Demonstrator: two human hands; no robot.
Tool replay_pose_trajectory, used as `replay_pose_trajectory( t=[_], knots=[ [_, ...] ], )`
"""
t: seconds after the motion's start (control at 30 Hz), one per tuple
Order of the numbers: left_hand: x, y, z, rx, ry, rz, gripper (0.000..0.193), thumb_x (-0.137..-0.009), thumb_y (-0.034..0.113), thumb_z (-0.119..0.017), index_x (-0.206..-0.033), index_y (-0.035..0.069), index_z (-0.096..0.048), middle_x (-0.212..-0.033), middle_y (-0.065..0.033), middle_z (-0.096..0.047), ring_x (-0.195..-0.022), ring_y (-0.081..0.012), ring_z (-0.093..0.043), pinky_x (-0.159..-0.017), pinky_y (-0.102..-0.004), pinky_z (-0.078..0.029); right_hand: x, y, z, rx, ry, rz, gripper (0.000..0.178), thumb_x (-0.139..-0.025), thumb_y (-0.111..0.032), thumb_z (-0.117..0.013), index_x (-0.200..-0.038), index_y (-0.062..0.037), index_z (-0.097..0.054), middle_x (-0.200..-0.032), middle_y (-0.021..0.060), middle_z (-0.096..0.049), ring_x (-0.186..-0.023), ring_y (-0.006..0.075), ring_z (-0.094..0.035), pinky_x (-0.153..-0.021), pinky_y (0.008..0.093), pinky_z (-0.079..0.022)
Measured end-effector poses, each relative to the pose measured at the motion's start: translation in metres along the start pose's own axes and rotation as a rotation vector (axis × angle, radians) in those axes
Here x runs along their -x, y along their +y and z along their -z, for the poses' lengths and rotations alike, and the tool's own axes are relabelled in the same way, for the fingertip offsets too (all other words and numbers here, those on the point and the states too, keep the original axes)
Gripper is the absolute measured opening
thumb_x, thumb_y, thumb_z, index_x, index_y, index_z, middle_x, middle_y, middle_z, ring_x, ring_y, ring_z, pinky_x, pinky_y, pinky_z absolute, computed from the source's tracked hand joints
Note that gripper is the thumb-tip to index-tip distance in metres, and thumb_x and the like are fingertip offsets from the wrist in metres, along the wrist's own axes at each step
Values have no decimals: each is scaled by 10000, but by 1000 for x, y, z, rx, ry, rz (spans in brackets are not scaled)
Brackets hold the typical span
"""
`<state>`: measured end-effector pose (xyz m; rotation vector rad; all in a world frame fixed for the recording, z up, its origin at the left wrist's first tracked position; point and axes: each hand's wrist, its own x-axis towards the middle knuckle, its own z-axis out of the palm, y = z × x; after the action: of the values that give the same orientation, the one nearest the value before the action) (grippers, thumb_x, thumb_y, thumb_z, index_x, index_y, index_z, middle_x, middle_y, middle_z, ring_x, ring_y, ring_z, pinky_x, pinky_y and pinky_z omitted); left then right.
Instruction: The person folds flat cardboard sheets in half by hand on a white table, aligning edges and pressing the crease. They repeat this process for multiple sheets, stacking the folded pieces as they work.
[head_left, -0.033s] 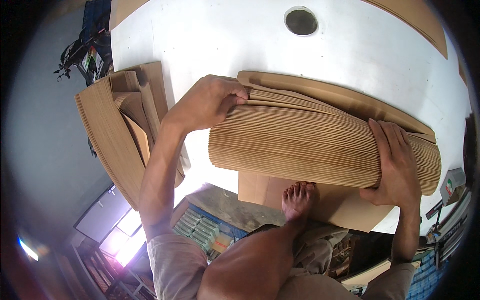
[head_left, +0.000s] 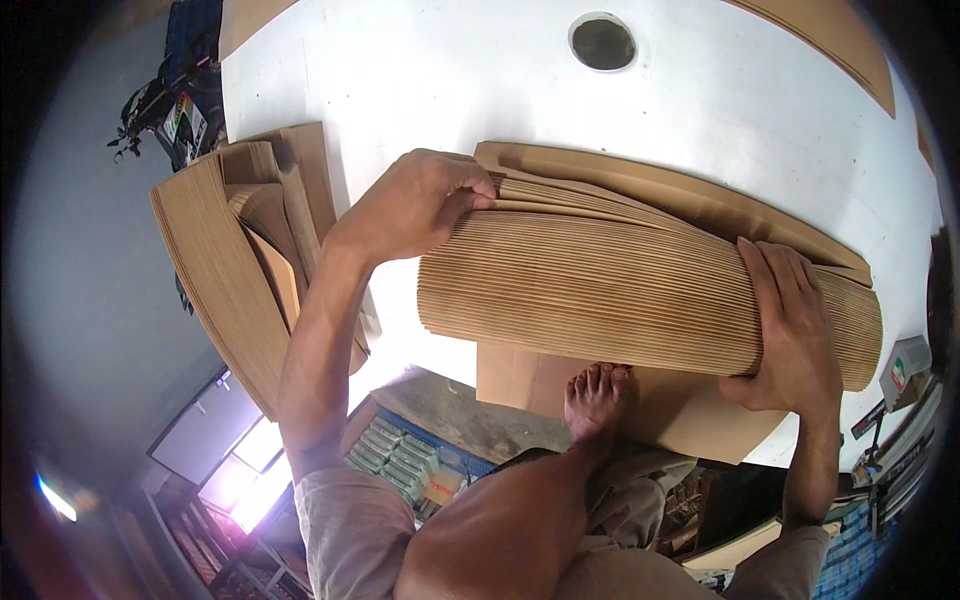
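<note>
Cardboard stack [head_left: 590,290] center-right of frame, on white table [head_left: 430,85]. Left hand [head_left: 425,200] pinches sheets at stack's upper-left end; right hand [head_left: 797,335] grips across right part.

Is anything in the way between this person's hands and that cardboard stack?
Nothing visible is. The left hand pinches sheets at the upper left end of the cardboard stack, and the right hand spans its right part. Another cardboard pile stands off to the left.

Pale beige short sleeves [head_left: 352,535] are worn with bare hands [head_left: 425,205] and foot [head_left: 597,402]
</note>
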<state>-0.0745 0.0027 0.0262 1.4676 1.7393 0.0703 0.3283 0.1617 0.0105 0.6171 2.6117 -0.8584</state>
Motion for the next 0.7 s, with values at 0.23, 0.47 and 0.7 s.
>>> replay_pose_trajectory(
  t=[0.23, 0.47, 0.7],
  knots=[
    [-12, 5, 6, -32, -36, 18, 134, -923, -4, -769, -1028, 43, -837, -996, -119, -830, -929, -308, -787, -903, -423, -611, -3, -1, -2, 9, 3, -16, 1305, -401, -253, -854, -1605, 0, -418, -1508, 266, -523, -1434, 470, -504, -1271, 604, -362],
    [-12, 8, 1, -67, -22, 46, 146, -854, -49, -756, -959, 29, -820, -949, -118, -823, -890, -290, -785, -865, -424, -616, -3, -10, 8, 35, -19, -6, 1264, -480, -285, -939, -1589, 17, -415, -1480, 260, -527, -1418, 449, -519, -1282, 591, -359],
    [-10, 1, -4, -33, 18, 6, 149, -829, -67, -802, -913, 56, -811, -899, -90, -802, -844, -240, -767, -813, -399, -618, 0, -2, -2, 24, 0, -16, 1323, -394, -260, -850, -1615, 0, -412, -1517, 274, -526, -1443, 474, -504, -1273, 616, -365]
  ],
)
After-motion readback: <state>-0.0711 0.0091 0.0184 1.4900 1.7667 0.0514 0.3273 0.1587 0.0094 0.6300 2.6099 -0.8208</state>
